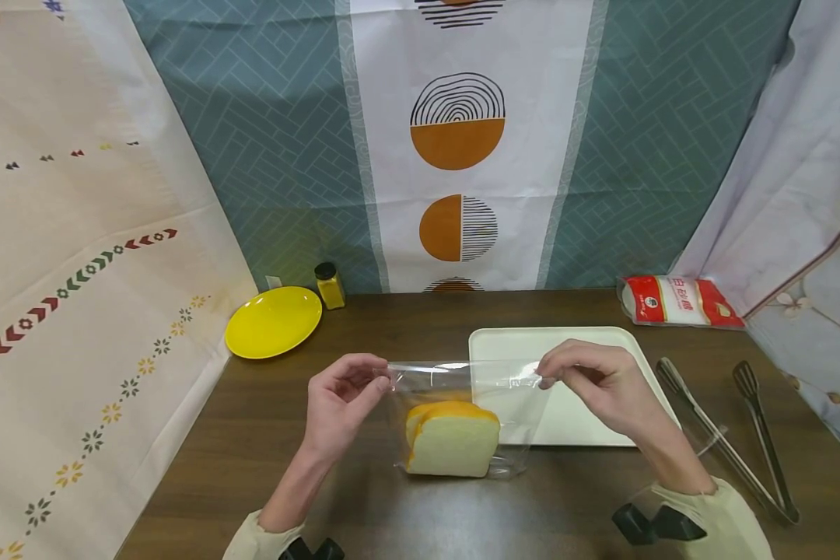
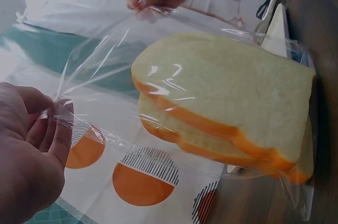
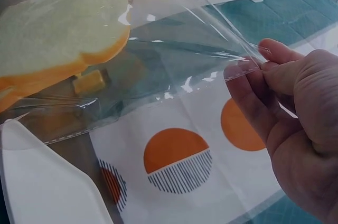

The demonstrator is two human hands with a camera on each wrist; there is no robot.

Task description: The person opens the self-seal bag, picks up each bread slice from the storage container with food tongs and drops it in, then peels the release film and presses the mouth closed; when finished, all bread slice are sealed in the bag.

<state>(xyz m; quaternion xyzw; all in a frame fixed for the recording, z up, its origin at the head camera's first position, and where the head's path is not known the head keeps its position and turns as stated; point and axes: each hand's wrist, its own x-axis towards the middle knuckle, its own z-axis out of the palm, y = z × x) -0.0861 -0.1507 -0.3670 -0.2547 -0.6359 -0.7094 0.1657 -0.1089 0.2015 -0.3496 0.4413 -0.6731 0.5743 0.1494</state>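
Note:
Two slices of bread (image 1: 453, 443) with orange crusts stand inside a clear plastic bag (image 1: 518, 397), one behind the other, toward the bag's left side. My left hand (image 1: 341, 400) pinches the bag's upper left corner between thumb and fingers. At the upper right corner, my right hand (image 1: 605, 381) pinches the film the same way. Between the two hands the top edge is stretched nearly straight. In the left wrist view the bread slices (image 2: 222, 97) fill the bag's bottom end; the right wrist view shows the film gathered to a point at my right fingertips (image 3: 269, 60).
A white tray (image 1: 574, 432) lies behind the bag, partly covered by my right hand. Metal tongs (image 1: 770, 443) are on the right, with a red-and-white packet (image 1: 682, 301) behind them. A yellow plate (image 1: 273, 323) and a black-capped yellow jar (image 1: 330, 288) stand back left.

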